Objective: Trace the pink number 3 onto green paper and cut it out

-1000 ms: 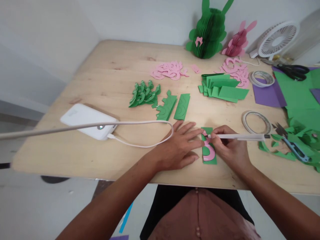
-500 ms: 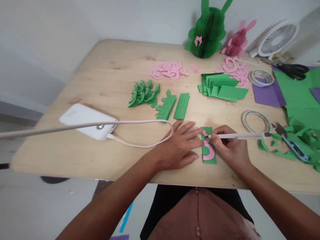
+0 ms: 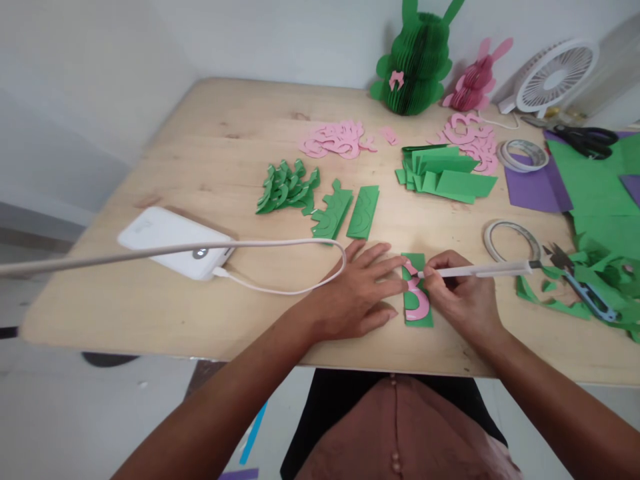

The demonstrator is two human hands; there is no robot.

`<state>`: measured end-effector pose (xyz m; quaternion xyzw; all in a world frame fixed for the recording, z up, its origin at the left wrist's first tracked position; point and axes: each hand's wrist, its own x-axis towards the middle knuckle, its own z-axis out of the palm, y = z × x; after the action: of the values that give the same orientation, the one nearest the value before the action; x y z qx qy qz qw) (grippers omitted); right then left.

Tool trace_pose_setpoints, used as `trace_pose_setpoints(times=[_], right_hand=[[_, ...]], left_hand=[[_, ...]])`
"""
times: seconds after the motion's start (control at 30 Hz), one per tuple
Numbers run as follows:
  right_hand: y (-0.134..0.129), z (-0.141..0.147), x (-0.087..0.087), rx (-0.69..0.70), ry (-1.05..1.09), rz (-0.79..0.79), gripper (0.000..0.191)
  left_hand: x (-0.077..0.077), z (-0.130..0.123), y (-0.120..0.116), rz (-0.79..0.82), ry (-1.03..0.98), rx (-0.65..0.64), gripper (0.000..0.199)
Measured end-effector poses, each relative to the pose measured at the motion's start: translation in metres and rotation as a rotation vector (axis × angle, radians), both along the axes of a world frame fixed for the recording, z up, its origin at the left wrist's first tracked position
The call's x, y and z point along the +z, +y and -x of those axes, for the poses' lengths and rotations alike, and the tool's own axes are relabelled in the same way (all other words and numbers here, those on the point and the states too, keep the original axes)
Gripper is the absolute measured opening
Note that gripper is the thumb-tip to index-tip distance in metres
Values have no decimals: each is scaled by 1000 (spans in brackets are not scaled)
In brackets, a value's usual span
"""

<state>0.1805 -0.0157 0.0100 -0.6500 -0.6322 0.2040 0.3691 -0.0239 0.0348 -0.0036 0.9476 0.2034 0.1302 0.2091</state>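
Observation:
On the wooden table, a pink curved paper cutout (image 3: 419, 307) lies on a green paper strip (image 3: 420, 323). My left hand (image 3: 357, 290) rests flat with fingers spread, its fingertips pressing the cutout's left edge. In my right hand (image 3: 463, 293) is a white pen (image 3: 483, 270), pinched near its tip, which touches the paper by the cutout's inner curve. Just beyond my left hand lie a green folded strip with a drawn wavy outline (image 3: 363, 212) and a partly cut green piece (image 3: 333, 213).
A white power bank (image 3: 175, 241) with a cable lies left. Green cutouts (image 3: 287, 187), pink cutouts (image 3: 335, 140) and green folded strips (image 3: 445, 173) sit farther back. To the right are tape rolls (image 3: 513, 241), blue-handled snips (image 3: 583, 283), black scissors (image 3: 587, 139) and a fan (image 3: 555, 77). Paper rabbits (image 3: 415, 63) stand behind.
The pen's tip has shifted very slightly along the pink cutout's edge. My left hand and the papers stay in place.

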Motion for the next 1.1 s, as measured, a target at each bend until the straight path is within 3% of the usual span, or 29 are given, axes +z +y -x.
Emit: trace_pose_setpoints(times=[1.1], right_hand=[[-3,1,1,-5,-11,-34,12]], left_hand=[[1,0,1,-7,-5,-5,37]])
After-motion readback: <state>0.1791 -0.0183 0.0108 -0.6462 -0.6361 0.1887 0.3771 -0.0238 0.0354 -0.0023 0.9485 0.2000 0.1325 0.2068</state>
